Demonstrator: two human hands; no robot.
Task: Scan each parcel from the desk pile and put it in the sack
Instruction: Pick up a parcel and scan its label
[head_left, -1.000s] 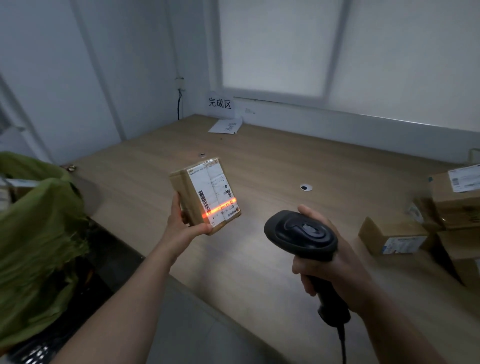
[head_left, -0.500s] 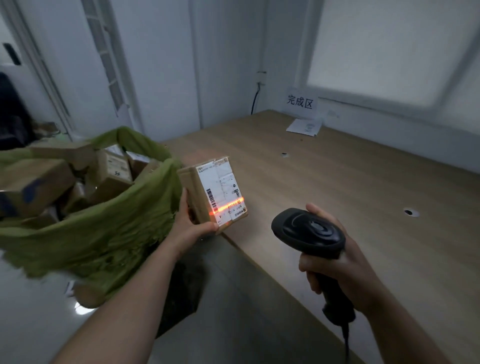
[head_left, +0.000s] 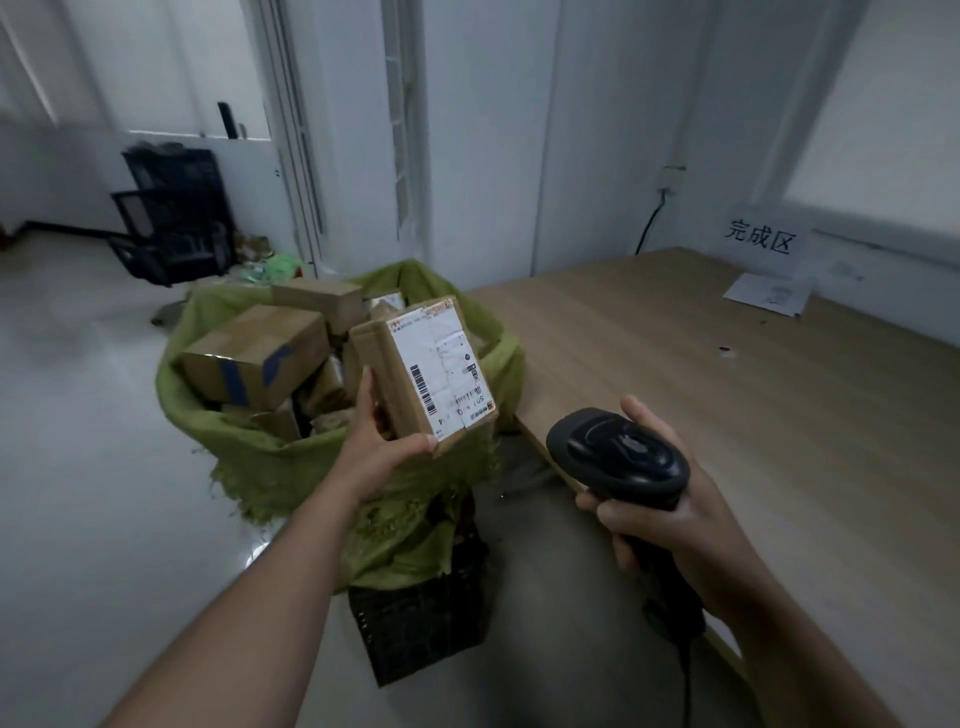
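Cardboard boxes (head_left: 254, 353) are piled in the woven green sack (head_left: 270, 467). Parcel (head_left: 436, 374) is gripped by left hand (head_left: 382, 454), scanner (head_left: 618, 457) by right hand (head_left: 675, 530).

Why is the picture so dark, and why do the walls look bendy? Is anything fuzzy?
Head view: the room is dimly lit, so colours look grey; the wide lens bows the door frame and walls; the black crates far back and the wall sign are soft, while the label on the parcel in the left hand is sharp enough to show its barcode.
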